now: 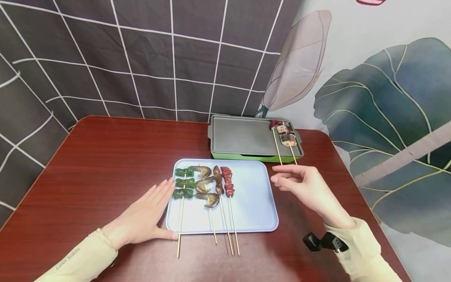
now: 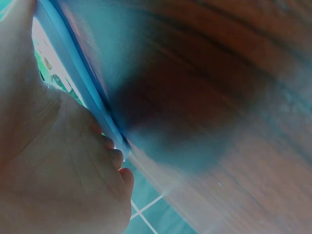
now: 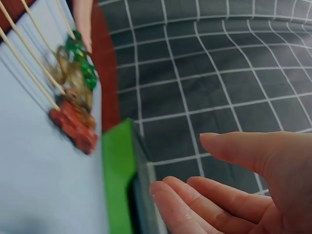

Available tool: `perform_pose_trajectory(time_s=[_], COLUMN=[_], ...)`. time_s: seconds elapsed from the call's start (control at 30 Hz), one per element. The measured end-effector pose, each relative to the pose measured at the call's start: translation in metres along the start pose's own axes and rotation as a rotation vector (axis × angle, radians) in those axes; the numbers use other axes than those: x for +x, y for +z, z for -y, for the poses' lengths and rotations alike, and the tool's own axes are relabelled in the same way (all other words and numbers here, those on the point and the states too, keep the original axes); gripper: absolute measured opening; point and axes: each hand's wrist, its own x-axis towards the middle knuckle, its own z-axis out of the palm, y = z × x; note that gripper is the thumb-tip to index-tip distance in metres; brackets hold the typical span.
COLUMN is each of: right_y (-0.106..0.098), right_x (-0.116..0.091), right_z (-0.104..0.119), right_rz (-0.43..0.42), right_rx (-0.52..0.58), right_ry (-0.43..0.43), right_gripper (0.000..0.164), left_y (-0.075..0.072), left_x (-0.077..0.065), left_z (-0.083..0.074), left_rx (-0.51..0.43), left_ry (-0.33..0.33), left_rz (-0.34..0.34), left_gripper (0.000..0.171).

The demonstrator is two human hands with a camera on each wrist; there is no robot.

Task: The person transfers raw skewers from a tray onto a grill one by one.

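Observation:
My left hand (image 1: 146,215) rests along the left rim of a pale blue tray (image 1: 251,196), fingers straight and thumb at its near left corner. On the tray lie a green pepper skewer (image 1: 184,183), a skewer of curved greyish-brown pieces (image 1: 204,184), a brown meat skewer (image 1: 218,180) and a red meat skewer (image 1: 228,182). Above the table, right of the tray, hovers my right hand (image 1: 304,184), fingers loosely bent. The right wrist view shows a gap between thumb and fingers (image 3: 183,204), with nothing held. It is nearest the sticks of two skewers on the grill.
Behind the tray stands a green grill with a grey plate (image 1: 243,135). At its right end lie a dark red skewer (image 1: 276,124) and a skewer of fish-like chunks (image 1: 287,137), sticks overhanging the front. A grid-patterned curtain (image 1: 148,58) hangs behind the reddish-brown table (image 1: 105,156).

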Motion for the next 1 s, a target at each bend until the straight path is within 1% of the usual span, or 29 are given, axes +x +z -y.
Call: perform_pose_trajectory(time_s=[0.2,0.3,0.4,0.5,0.63,0.73,0.8,0.9,1.0], right_y=[0.028,0.045,0.062,0.078,0.097,0.107,0.111,0.115,0.118], right_x=[-0.005,-0.006,-0.006,-0.007,-0.010,-0.012,-0.013,-0.013,-0.012], right_z=[-0.011,-0.021,-0.032,-0.041,-0.048,-0.051,-0.051,-0.051,-0.050], right_rz=[0.063,0.117,0.161,0.186,0.235,0.272,0.282,0.281,0.277], right_rx=[-0.023,-0.003,0.057,0.122,0.249,0.337,0.368,0.382,0.369], right_ry=[0.011,0.011,0.007,0.032,0.116,0.178,0.194,0.201,0.187], right_gripper=[0.040,0.039,0.038,0.037,0.038,0.040,0.042,0.044,0.045], left_y=[0.001,0.002,0.001,0.001,0.000,0.001,0.001,0.001,0.001], left_x=[0.000,0.001,0.001,0.001,0.001,0.001,0.001,0.001,0.000], left_z=[0.003,0.003,0.003,0.002,0.002,0.002,0.002,0.002,0.002], left_rx=[0.005,0.006,0.005,0.006,0.009,0.008,0.009,0.009,0.008], left_ry=[-0.002,-0.001,-0.001,-0.002,-0.001,0.001,0.002,0.002,0.001], left_rz=[0.008,0.009,0.010,0.008,0.003,0.002,0.001,0.000,0.000], left_gripper=[0.128,0.128,0.128,0.128,0.128,0.128,0.128,0.128,0.128])
